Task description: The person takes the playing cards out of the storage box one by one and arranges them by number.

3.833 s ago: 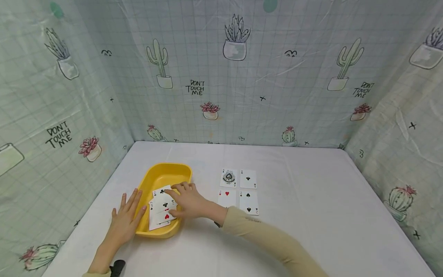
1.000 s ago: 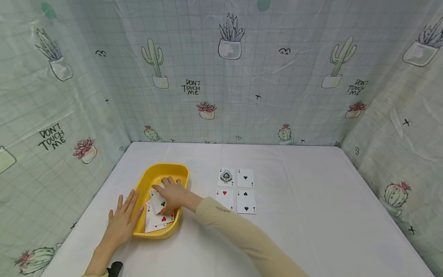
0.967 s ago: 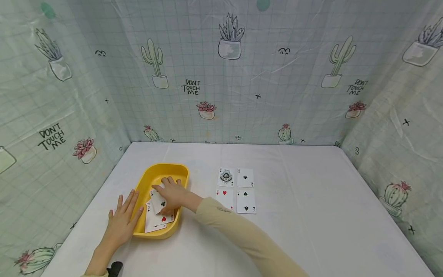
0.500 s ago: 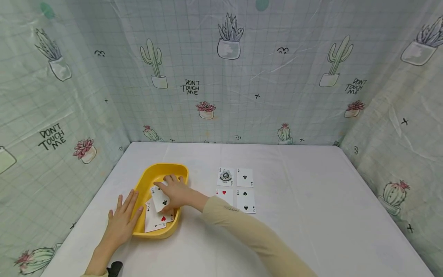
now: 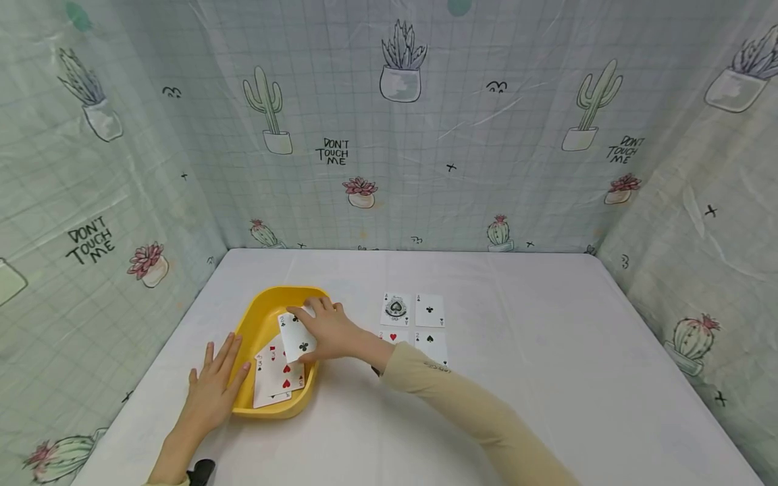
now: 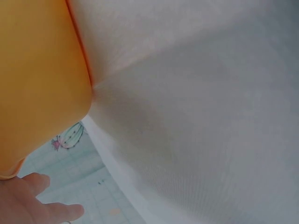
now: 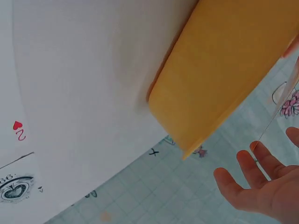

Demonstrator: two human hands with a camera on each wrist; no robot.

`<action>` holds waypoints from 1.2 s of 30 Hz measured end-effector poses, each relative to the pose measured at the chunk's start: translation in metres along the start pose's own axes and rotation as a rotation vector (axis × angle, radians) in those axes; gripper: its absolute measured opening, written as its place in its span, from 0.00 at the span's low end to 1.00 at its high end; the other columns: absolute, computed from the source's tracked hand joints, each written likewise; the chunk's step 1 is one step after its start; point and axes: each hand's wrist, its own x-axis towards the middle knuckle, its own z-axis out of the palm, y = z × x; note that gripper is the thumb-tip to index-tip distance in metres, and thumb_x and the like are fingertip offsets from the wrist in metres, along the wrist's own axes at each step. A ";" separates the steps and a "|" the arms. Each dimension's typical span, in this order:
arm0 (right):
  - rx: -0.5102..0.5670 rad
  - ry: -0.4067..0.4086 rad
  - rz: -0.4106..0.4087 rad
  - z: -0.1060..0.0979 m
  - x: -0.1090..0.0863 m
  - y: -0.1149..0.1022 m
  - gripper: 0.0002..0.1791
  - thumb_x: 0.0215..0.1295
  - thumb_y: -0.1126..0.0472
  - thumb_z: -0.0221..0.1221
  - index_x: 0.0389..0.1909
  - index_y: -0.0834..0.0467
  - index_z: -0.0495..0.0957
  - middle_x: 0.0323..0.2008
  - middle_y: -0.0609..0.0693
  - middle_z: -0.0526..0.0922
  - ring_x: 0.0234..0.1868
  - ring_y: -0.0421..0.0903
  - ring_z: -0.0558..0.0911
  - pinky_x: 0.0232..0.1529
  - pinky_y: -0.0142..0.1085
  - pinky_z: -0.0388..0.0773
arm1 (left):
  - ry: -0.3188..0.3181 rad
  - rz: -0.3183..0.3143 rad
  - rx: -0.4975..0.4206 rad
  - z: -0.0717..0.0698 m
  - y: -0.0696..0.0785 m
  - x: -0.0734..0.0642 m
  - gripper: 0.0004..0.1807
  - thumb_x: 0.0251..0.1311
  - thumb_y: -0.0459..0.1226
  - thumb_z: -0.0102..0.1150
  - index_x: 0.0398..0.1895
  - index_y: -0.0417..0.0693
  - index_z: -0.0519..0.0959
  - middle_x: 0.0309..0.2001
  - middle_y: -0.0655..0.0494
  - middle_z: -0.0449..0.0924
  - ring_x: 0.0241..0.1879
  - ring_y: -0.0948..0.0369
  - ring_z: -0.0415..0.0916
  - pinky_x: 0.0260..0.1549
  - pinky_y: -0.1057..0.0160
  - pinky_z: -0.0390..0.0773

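Note:
My right hand (image 5: 333,331) pinches a two of clubs playing card (image 5: 296,339) by its edges, held tilted over the yellow tray (image 5: 258,317). Below it in the tray lie several loose cards (image 5: 273,381), with a three and a heart card showing. My left hand (image 5: 211,388) rests with straight, spread fingers against the tray's left rim. In the right wrist view the fingers of the right hand (image 7: 261,186) touch the thin edge of the card (image 7: 280,100). In the left wrist view part of the left hand (image 6: 32,200) shows beside the tray wall (image 6: 42,70).
Right of the tray, cards lie face up in two rows: an ace of spades (image 5: 396,309), an ace of clubs (image 5: 429,310), a two of hearts (image 5: 394,335) and a two of spades (image 5: 431,344). The right forearm partly covers the lower row. Patterned cloth walls (image 5: 450,135) surround the white table (image 5: 547,351).
The right hand has lifted the two of clubs off the pile and carried it up and to the right, uncovering more of the cards beneath. The left hand stays at the rim.

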 end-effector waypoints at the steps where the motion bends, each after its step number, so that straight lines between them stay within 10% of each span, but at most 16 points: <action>1: -0.002 0.005 -0.001 -0.002 -0.003 0.001 0.51 0.44 0.35 0.61 0.67 0.44 0.47 0.63 0.51 0.56 0.62 0.50 0.58 0.57 0.45 0.63 | 0.003 0.000 -0.001 0.000 0.000 0.000 0.33 0.66 0.50 0.35 0.70 0.48 0.43 0.69 0.42 0.44 0.68 0.39 0.30 0.49 0.24 0.42; 36: -0.054 0.186 0.036 0.001 -0.127 0.082 0.46 0.44 0.37 0.60 0.64 0.48 0.54 0.57 0.55 0.63 0.56 0.52 0.64 0.48 0.50 0.67 | 0.039 0.001 -0.007 0.005 0.006 0.001 0.32 0.66 0.49 0.35 0.69 0.48 0.45 0.69 0.42 0.45 0.68 0.39 0.30 0.48 0.23 0.43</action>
